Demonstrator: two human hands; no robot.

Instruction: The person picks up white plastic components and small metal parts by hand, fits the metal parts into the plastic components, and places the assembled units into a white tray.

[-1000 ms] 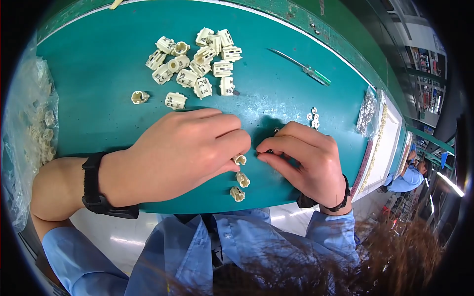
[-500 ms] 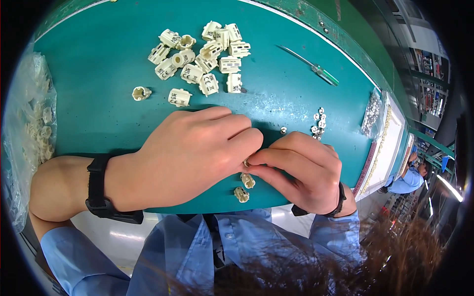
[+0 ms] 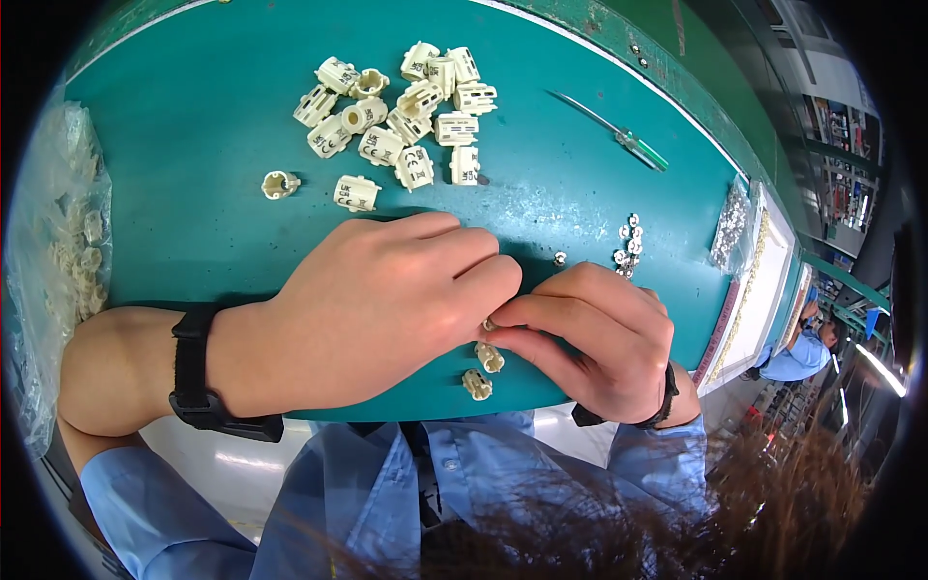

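Note:
Over the near edge of the green work surface, my left hand (image 3: 396,304) is closed, back up, with its fingers curled under. What it holds is hidden behind the knuckles. My right hand (image 3: 599,338) meets it, thumb and index finger pinching at a small round part (image 3: 488,326), mostly covered by fingertips. Just below the fingers lie two small hollow cream plastic pieces (image 3: 490,358), close together. Beyond the right knuckles sits a single small silver metal piece (image 3: 560,259). Several similar metal pieces (image 3: 630,244) form a cluster farther right.
Several cream plastic sockets (image 3: 381,147) are grouped at the far middle, with one hollow socket (image 3: 280,185) apart to the left. A screwdriver (image 3: 628,143) lies far right. Clear bags of parts flank the surface, one left (image 3: 68,232), one right (image 3: 732,227). Another person (image 3: 802,348) is in the background.
Both hands stay together in nearly the same pose, with slight movement at the fingertips. The whole view has shifted a little; the parts on the surface keep their places.

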